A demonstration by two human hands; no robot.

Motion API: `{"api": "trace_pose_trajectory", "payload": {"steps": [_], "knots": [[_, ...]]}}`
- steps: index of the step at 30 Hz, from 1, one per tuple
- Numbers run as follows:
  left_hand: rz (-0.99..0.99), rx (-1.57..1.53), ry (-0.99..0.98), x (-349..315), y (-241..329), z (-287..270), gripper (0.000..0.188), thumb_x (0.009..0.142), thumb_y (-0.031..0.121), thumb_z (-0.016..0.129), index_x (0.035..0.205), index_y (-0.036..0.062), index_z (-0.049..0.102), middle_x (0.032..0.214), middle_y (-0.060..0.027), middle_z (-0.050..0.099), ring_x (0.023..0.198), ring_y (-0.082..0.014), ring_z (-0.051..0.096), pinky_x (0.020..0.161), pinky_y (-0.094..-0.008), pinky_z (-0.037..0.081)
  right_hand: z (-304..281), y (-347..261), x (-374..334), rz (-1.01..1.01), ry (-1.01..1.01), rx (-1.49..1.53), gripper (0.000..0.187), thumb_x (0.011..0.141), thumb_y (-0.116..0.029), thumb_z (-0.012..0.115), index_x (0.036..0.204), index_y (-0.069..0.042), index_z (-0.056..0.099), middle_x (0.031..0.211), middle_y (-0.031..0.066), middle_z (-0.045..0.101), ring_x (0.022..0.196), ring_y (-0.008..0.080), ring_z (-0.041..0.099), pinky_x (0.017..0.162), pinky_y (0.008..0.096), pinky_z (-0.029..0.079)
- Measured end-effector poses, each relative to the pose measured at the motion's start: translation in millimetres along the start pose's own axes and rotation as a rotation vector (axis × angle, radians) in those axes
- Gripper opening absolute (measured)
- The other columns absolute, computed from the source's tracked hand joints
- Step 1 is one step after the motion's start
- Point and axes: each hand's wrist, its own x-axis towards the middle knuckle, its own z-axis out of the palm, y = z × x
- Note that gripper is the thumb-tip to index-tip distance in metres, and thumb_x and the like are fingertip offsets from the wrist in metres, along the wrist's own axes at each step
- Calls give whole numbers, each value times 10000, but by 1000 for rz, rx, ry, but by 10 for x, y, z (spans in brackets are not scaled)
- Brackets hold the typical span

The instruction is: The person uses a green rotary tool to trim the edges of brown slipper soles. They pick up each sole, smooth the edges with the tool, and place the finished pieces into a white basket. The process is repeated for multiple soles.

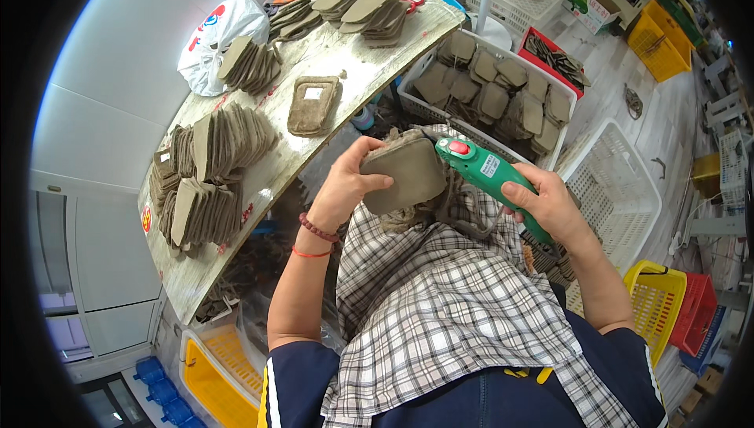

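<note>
My left hand [351,181] grips a grey-brown fabric pad [410,175] with rounded corners, the thumb lying on its flat face. The pad hangs above my lap, and shaggy material shows along its edges. Wrapped round a green handheld electric cutter [493,174] with a red switch is my right hand [546,204]. The cutter's dark head meets the pad's upper right edge; its blades are too small to make out. Below the pad, loose strips [470,220] rest on the checked apron [440,310] over my lap.
A worktable [294,184] on the left bears stacked pads [208,208], a single brown pad [313,106] and a white plastic bag [224,39]. Beyond my right hand stand a white crate of pads [491,102], an open white crate [620,192] and a yellow basket [656,298].
</note>
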Motion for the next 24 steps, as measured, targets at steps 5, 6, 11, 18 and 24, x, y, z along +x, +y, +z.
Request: {"api": "trace_pose_trajectory", "payload": {"steps": [5,6,11,18,24], "knots": [[111,-146,208,16,-17,-23,190,786,-19,725,954,0,638,864,-56,690,734,-114,647,676,-253,537,-61,17,-36,15,-23,-43,442,890,-398,656,1073,3,623,750,17,599,625,74,540,551,233,468],[112,-175,219,11,-12,-31,184,787,-17,725,950,-7,641,869,-64,694,736,-116,651,680,-255,538,-67,-10,-42,25,-33,-69,435,887,-390,661,1076,0,625,748,16,600,617,74,537,550,234,465],[103,-185,202,10,31,-30,156,786,-9,727,927,-23,662,868,-78,705,726,-121,661,683,-255,541,-68,-31,-75,32,-41,-136,407,872,-353,683,1093,-15,634,752,17,604,598,70,524,550,242,452],[20,-79,129,32,60,15,178,771,-1,740,933,-30,673,858,-85,705,721,-120,665,676,-252,543,-62,-90,-87,11,-60,-250,430,862,-329,704,1137,-9,622,807,24,619,720,84,551,665,256,467],[-68,35,30,58,105,105,218,760,-12,741,963,-44,667,871,-90,706,743,-132,668,700,-261,541,1,-51,-29,-21,-72,-237,434,863,-325,705,1144,-6,620,818,26,620,740,84,550,682,256,464]]}}
